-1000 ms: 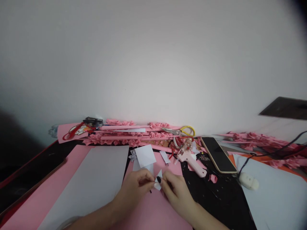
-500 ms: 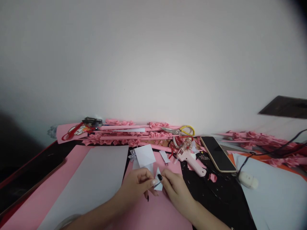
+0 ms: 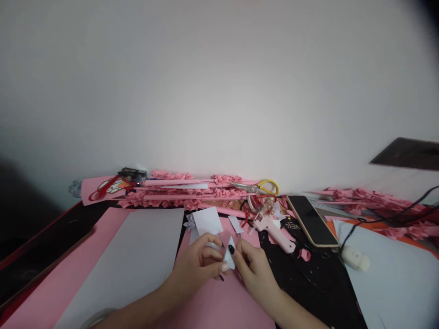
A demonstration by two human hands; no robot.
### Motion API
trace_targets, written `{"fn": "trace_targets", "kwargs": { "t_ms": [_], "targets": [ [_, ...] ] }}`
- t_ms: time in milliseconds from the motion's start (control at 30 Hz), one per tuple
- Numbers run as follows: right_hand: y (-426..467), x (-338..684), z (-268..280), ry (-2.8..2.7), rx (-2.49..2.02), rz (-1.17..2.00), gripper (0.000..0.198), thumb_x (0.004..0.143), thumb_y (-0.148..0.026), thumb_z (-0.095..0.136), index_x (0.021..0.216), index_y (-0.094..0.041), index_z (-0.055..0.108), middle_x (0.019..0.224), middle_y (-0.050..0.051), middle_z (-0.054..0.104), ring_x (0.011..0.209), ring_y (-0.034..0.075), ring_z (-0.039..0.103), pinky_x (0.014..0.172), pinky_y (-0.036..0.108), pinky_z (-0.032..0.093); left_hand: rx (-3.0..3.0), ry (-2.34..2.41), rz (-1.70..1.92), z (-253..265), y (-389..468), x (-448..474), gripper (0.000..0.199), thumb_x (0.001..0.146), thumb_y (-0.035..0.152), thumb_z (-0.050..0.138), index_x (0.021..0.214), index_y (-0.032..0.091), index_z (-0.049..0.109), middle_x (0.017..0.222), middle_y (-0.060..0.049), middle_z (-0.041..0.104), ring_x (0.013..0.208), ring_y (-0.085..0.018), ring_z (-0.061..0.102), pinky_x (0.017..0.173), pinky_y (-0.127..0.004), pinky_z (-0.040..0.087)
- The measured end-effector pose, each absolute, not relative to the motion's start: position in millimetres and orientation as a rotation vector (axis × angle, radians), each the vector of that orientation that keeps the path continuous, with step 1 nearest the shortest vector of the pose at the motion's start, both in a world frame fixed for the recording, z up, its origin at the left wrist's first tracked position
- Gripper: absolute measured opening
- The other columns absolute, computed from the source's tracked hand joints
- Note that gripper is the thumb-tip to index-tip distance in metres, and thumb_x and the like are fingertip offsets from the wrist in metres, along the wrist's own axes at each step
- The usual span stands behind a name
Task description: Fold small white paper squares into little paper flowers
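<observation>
A small piece of folded white paper (image 3: 229,257) with a pointed top is held between both hands, above a pink sheet (image 3: 226,301). My left hand (image 3: 199,262) pinches its lower left edge between thumb and fingers. From the other side, my right hand (image 3: 252,265) grips it, the black-nailed thumb lying on its face. Just beyond the hands lies a square of white paper (image 3: 207,221), beside a small pale folded paper flower (image 3: 190,222). A narrow white paper scrap (image 3: 235,224) rests to the right of the square.
A pink glue gun (image 3: 274,230) and a phone (image 3: 312,220) lie to the right. Yellow-handled scissors (image 3: 257,188) rest on pink paper flower stems (image 3: 192,196) along the wall. White sheets (image 3: 126,260) cover the left side. A white computer mouse (image 3: 356,258) sits at far right.
The folded paper has turned and shifted slightly right. My left fingers have lifted and opened out somewhat, while its thumb has moved to the paper's lower edge.
</observation>
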State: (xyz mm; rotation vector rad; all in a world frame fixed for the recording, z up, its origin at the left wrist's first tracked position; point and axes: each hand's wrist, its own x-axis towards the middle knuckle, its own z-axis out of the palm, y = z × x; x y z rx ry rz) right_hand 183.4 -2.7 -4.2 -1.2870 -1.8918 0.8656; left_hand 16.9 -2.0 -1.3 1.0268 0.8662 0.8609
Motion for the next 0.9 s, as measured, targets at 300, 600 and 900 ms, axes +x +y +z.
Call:
{"fn": "trace_targets", "kwargs": {
  "t_ms": [300, 600, 900],
  "targets": [
    [-5.0, 181.7, -3.9, -2.013, -1.217, 0.797, 0.026, 0.086, -0.022, 0.037, 0.061, -0.020, 0.031, 0.055, -0.006, 0.032, 0.049, 0.009, 0.031, 0.048, 0.022, 0.023, 1.132, 0.918, 0.891, -3.0, -5.1, 17.5, 0.026, 0.063, 0.013, 0.070, 0.085, 0.016, 0.057, 0.062, 0.003, 0.063, 0.060, -0.013, 0.060, 0.060, -0.025, 0.046],
    [-5.3, 182.2, -2.9, -2.015, -1.186, 0.898, 0.028, 0.087, -0.021, 0.037, 0.061, -0.020, 0.029, 0.055, -0.006, 0.032, 0.050, 0.009, 0.031, 0.048, 0.022, 0.023, 1.170, 0.952, 0.831, -2.4, -3.1, 16.0, 0.005, 0.069, 0.016, 0.064, 0.070, 0.012, 0.061, 0.059, -0.001, 0.065, 0.057, -0.014, 0.060, 0.059, -0.025, 0.045],
    [-2.8, 182.6, 5.6, -2.101, -1.087, 1.105, 0.022, 0.080, -0.018, 0.052, 0.059, -0.017, 0.043, 0.052, -0.005, 0.043, 0.048, 0.009, 0.039, 0.046, 0.019, 0.029, 1.124, 0.863, 0.808, -10.7, -4.3, 18.6, 0.026, 0.066, 0.006, 0.058, 0.082, 0.020, 0.044, 0.054, 0.007, 0.059, 0.053, -0.016, 0.064, 0.052, -0.026, 0.048]
  ]
}}
